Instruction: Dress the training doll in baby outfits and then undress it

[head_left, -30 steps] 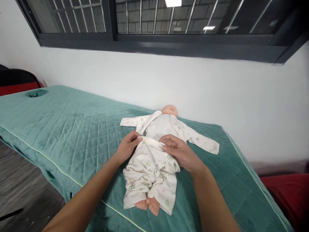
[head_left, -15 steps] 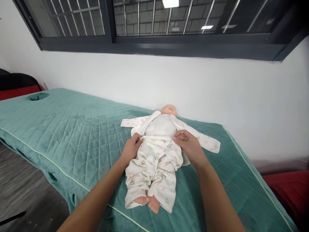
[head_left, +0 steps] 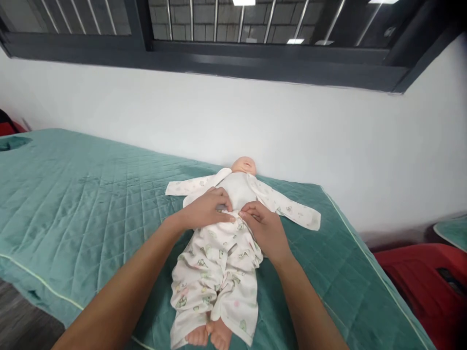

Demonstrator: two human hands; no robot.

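Note:
A baby doll (head_left: 245, 166) lies on its back, head toward the wall, bare feet toward me. Its white patterned jacket (head_left: 292, 206) lies open with the sleeves spread, over a pale body. White printed baby pants (head_left: 219, 267) cover the legs up to the waist. At the middle of the waistband, my left hand (head_left: 213, 206) pinches the fabric between thumb and fingers. My right hand (head_left: 263, 223) grips the waistband just beside it, fingers curled. The fingertips of both hands almost meet, and part of the waistband is hidden beneath them.
Beneath the doll is a padded table with a green quilted cover (head_left: 109, 194), which has a hole (head_left: 14, 142) at its far left. A white wall (head_left: 164, 112) and a barred window (head_left: 219, 22) stand behind. A red chair (head_left: 419, 282) is close on the right.
Both hands have moved inward from the two sides of the waistband to its middle. The view has shifted slightly to the right.

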